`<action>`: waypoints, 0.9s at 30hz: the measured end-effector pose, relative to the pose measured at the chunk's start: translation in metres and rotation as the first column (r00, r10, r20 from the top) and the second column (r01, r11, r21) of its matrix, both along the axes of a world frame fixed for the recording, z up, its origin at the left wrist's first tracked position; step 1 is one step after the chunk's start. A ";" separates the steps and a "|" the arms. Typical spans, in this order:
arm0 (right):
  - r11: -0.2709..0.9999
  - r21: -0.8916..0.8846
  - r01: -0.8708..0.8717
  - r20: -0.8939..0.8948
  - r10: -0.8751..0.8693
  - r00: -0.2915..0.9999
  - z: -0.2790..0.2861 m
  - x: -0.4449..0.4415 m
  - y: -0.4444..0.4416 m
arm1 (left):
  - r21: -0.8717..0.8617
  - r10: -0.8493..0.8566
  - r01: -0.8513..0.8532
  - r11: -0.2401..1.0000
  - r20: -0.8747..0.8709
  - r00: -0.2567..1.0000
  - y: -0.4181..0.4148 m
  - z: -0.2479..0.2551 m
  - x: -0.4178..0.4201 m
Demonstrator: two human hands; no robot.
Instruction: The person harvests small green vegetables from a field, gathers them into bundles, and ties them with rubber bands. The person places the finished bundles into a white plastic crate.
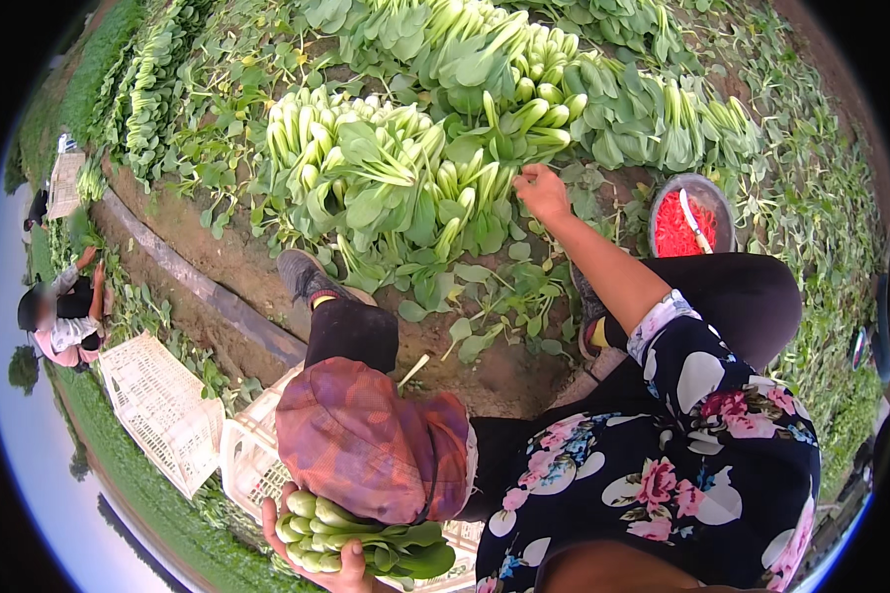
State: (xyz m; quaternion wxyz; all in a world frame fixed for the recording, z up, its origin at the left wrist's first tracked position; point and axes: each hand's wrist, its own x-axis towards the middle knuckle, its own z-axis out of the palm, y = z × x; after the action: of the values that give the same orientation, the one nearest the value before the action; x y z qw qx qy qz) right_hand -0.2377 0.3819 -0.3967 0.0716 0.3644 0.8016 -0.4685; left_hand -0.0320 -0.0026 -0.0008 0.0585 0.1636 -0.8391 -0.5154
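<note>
My left hand (326,560), low in the view, is wrapped around a bunch of bok choy (334,530), pale stem ends to the left and dark leaves to the right. It is beside my left knee, over a white plastic crate (248,445). My right hand (543,194) reaches forward with curled fingers to the right edge of a bok choy pile (393,167). Whether its fingertips pinch a stem cannot be made out. Beyond my right knee sits a round grey basin (725,215) of red bands (671,222); a knife (693,219) with a pale handle lies across them.
Cut bok choy lies in further heaps (534,67) ahead. A purple and orange cloth (371,437) covers my left knee. Another white plastic crate (163,408) stands at left, near a crouching person (67,319). A dark hose (200,278) runs along the soil.
</note>
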 end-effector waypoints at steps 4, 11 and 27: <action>0.994 0.073 -0.083 0.221 0.065 0.973 0.021 -0.024 0.012 | -0.037 0.003 -0.001 0.999 0.065 0.998 -0.004 0.007 0.002; 0.958 0.058 -0.281 0.125 0.273 0.954 0.003 -0.028 0.043 | -0.263 -0.153 0.189 0.946 0.152 0.976 0.012 0.025 -0.007; 0.678 0.563 -0.472 0.026 0.556 0.831 0.031 -0.008 0.026 | -0.021 0.017 -0.016 1.000 0.050 0.999 0.002 0.007 -0.002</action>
State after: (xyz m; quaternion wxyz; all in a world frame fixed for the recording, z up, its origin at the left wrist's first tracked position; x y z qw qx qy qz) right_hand -0.2457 0.4078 -0.3653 0.0338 0.0929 0.9736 -0.2056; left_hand -0.0339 -0.0005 0.0066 0.0434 0.1828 -0.8443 -0.5018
